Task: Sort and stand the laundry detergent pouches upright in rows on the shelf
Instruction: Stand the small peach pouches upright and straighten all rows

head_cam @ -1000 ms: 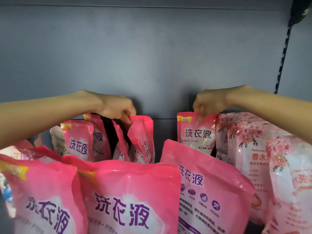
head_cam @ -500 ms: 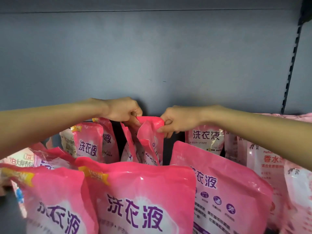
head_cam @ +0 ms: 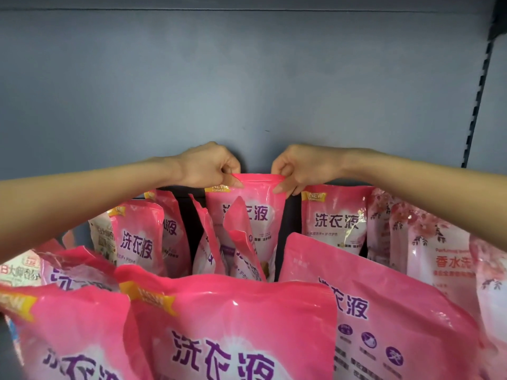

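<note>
A pink detergent pouch [head_cam: 262,204] with purple lettering stands upright at the back middle of the shelf, facing me. My left hand [head_cam: 210,167] pinches its top left corner and my right hand [head_cam: 299,168] pinches its top right corner. Two slimmer pink pouches [head_cam: 236,242] lean edge-on in front of it and hide its lower part. Another upright pink pouch [head_cam: 334,218] stands just to its right. More pink pouches [head_cam: 140,237] stand to the left.
Large pink pouches [head_cam: 233,325] fill the front row and hide the shelf floor. Pale floral pouches [head_cam: 428,242] stand at the right. A grey back panel [head_cam: 247,78] rises behind, with a slotted upright [head_cam: 477,94] at the far right.
My right hand left the right-hand pouch and came to the middle pouch. Both hands turned that pouch from edge-on to face forward and lifted it upright.
</note>
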`<action>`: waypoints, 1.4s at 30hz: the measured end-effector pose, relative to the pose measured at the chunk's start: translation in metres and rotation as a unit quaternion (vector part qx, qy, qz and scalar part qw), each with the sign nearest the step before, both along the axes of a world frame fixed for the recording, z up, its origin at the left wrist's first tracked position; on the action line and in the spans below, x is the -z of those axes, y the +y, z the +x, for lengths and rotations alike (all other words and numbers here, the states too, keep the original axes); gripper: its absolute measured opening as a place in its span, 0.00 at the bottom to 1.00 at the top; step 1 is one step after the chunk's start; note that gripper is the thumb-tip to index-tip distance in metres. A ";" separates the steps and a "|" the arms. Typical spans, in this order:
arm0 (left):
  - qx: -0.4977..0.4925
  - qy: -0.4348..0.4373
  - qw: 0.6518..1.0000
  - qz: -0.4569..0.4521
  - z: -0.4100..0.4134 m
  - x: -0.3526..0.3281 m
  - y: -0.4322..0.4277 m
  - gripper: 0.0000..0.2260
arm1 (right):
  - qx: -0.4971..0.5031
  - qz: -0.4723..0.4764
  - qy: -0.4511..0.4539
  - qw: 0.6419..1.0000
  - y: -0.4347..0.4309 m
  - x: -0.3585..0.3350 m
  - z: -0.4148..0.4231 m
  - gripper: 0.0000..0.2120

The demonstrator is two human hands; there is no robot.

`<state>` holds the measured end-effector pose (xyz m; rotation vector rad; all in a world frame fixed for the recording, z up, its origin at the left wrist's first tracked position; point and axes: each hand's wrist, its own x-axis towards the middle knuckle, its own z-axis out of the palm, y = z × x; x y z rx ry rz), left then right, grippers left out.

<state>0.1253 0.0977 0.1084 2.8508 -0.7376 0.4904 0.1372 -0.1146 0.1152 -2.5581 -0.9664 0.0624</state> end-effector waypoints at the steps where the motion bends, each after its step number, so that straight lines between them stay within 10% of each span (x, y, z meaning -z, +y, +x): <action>1: -0.003 -0.008 1.000 0.005 0.000 0.002 -0.002 0.10 | 0.001 0.002 -0.006 1.000 -0.001 0.000 0.000 0.03; 8: -0.010 0.007 1.000 0.007 0.008 0.018 0.000 0.12 | 0.035 -0.070 -0.150 0.986 -0.021 -0.016 0.004 0.08; 16: 0.030 0.083 0.995 -0.040 0.009 0.010 -0.007 0.02 | 0.097 -0.215 -0.049 0.970 -0.057 -0.009 0.009 0.12; 42: -0.006 0.044 0.998 -0.035 0.009 0.006 -0.018 0.02 | 0.070 -0.238 -0.149 0.957 -0.028 -0.002 0.014 0.15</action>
